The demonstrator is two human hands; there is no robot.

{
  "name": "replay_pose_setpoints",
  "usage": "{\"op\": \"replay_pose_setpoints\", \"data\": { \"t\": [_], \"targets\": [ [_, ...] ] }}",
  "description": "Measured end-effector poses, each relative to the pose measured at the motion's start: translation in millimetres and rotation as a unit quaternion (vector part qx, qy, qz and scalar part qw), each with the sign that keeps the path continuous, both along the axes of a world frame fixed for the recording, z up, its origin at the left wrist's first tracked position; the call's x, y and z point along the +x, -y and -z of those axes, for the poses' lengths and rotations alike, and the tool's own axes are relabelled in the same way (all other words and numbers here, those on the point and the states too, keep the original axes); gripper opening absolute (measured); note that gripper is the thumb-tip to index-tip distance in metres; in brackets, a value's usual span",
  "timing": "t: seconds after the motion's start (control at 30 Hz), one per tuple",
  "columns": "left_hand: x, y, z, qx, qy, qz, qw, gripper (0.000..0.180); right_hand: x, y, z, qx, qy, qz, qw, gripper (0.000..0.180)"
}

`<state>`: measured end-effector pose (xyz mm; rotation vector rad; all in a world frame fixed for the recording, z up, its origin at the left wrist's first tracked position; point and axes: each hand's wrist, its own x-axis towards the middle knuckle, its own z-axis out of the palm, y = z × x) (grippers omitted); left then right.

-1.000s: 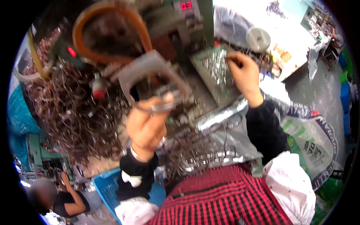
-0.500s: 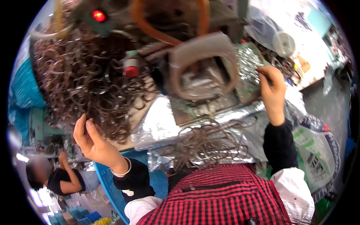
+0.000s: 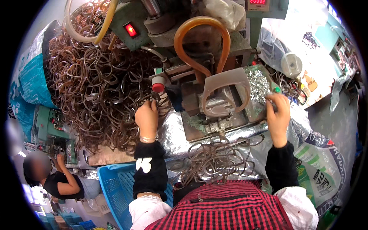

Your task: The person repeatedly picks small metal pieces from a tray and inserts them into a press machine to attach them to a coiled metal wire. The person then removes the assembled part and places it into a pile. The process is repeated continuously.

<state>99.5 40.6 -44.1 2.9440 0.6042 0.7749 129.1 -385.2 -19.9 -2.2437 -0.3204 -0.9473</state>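
My left hand (image 3: pixel 147 120) is closed, with its fingertips at the edge of a large heap of brown, curved loops (image 3: pixel 103 84), just below a red push button (image 3: pixel 157 85). Whatever its fingers hold is too small to make out. At the right, my right hand (image 3: pixel 278 117) has its thumb and fingers pinched together beside a pile of small silvery pieces (image 3: pixel 258 82). What lies in that pinch is hidden. Between my hands, a greyish translucent squared ring (image 3: pixel 245 92) stands over the metal bed of a green press (image 3: pixel 188 124).
Several tangled brown loops (image 3: pixel 218 159) lie on silver sheeting before my red checked apron (image 3: pixel 237 203). A blue plastic basket (image 3: pixel 115 191) stands at lower left. An amber hose (image 3: pixel 226 42) arches over the press. Another person (image 3: pixel 63 180) works at far left.
My left hand has moved right along the heap to the red button, and its fingers have drawn together. My right hand stays by the silvery pieces. The view has shifted, showing more of the press.
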Motion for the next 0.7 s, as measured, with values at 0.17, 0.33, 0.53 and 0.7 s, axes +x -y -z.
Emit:
{"op": "replay_pose_setpoints", "data": {
  "t": [0.17,0.33,0.53,0.7],
  "targets": [
    [-32,17,-55,-0.253,0.081,0.037,0.963,0.028,-24,5,-31,0.091,-0.095,-0.089,0.987,0.016],
    [-59,39,-112,-0.487,0.066,0.15,0.858,0.018,-1,-46,-82,0.132,-0.074,-0.249,0.957,0.018],
    [-87,26,-35,-0.612,0.175,0.078,0.767,0.042,2,-102,-70,0.393,-0.201,-0.319,0.839,0.034],
    [-68,93,-92,-0.466,0.397,0.231,0.756,0.037,6,-98,-67,0.482,-0.272,-0.334,0.763,0.044]
  ]
}}
